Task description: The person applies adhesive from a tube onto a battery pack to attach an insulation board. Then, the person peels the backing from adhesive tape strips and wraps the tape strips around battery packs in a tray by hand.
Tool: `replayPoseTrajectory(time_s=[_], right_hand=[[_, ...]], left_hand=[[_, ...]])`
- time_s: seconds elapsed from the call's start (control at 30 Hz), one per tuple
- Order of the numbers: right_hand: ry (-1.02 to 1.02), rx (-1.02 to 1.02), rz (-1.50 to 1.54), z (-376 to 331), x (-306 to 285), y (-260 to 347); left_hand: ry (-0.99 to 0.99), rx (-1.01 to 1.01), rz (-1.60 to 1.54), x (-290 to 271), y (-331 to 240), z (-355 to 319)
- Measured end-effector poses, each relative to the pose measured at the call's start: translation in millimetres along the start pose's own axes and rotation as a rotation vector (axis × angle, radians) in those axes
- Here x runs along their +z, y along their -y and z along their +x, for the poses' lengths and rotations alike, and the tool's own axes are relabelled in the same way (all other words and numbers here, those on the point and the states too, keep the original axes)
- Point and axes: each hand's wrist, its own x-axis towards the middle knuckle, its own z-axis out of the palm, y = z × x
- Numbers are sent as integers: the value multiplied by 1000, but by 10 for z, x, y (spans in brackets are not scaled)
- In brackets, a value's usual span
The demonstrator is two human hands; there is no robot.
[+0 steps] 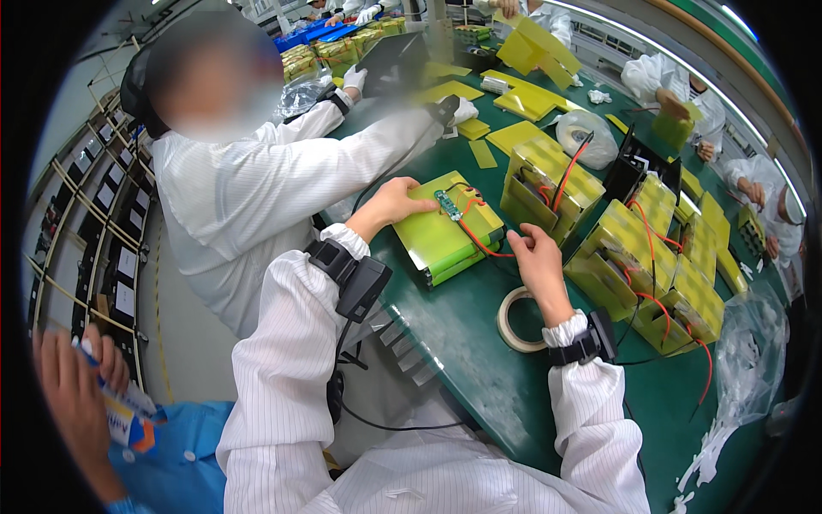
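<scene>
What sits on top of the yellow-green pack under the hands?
On the yellow-green pack lie a small green circuit board and red wires. The left hand covers its far-left corner.

A tape roll [516, 319] lies on the green table [462, 343]; upright yellow packs [548, 184] and a plastic bag [582, 133] sit beyond.

left hand [396, 204] flat, fingers curled, right hand [535, 261] pinching
</scene>
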Motion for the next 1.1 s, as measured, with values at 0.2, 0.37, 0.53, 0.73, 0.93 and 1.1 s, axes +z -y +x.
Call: replayPoseTrajectory(time_s=[0.2, 0.37, 0.53, 0.73, 0.93, 1.1], right_hand=[[89, 45, 74, 190, 293, -320], [141, 204, 226, 209, 265, -171], [58, 171, 223, 214, 366, -277], [70, 151, 371, 266, 360, -411], [49, 175, 343, 335, 269, -490], [28, 82, 86, -94, 62, -41]], left_hand=[[-98, -17, 78, 100, -26, 49], [-103, -15, 93, 98, -70, 29], [-185, 12, 88, 141, -45, -9], [-154, 89, 121, 160, -41, 6], [24, 481, 1121, -650, -1765, -1060], [162, 432, 1225, -78, -1608, -861]])
